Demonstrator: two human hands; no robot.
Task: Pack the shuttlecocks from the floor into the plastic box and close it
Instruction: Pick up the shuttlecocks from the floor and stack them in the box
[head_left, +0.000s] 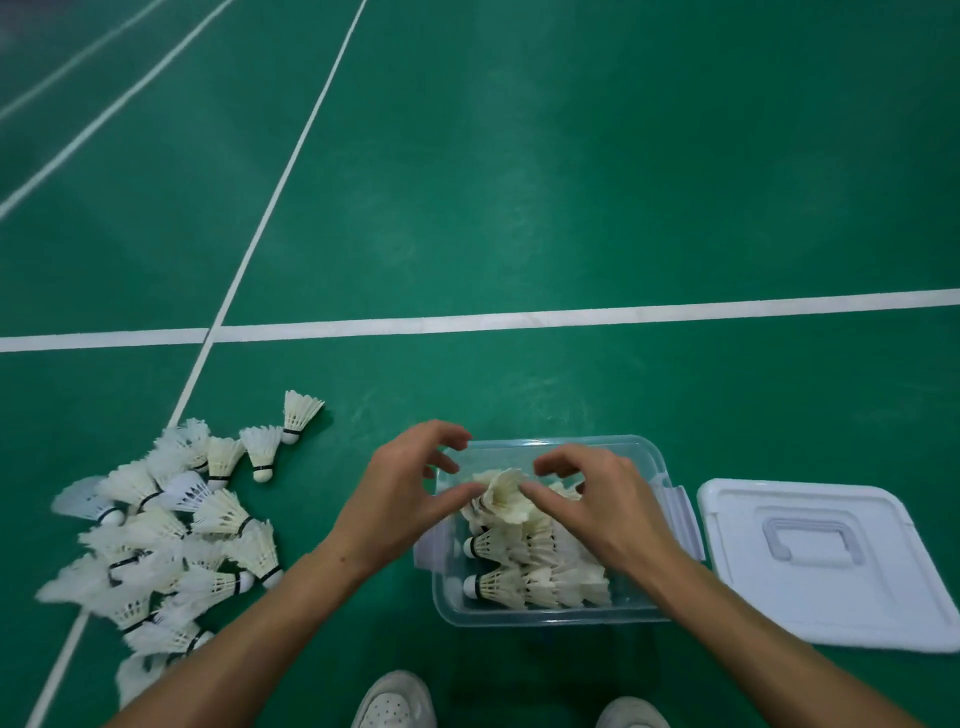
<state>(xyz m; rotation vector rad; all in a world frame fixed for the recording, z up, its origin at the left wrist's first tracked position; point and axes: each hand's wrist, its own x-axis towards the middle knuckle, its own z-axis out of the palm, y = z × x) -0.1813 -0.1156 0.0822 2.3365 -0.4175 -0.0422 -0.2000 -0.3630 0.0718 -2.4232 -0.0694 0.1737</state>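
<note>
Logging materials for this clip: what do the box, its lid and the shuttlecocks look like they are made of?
Plastic box: clear, glossy plastic; the contents show through its walls. Lid: opaque white plastic, smooth, with a moulded handle. Shuttlecocks: off-white skirts that look like real feathers, though synthetic cannot be ruled out; their rounded white bases could be cork or foam.

Both hands on a shuttlecock over the box
</note>
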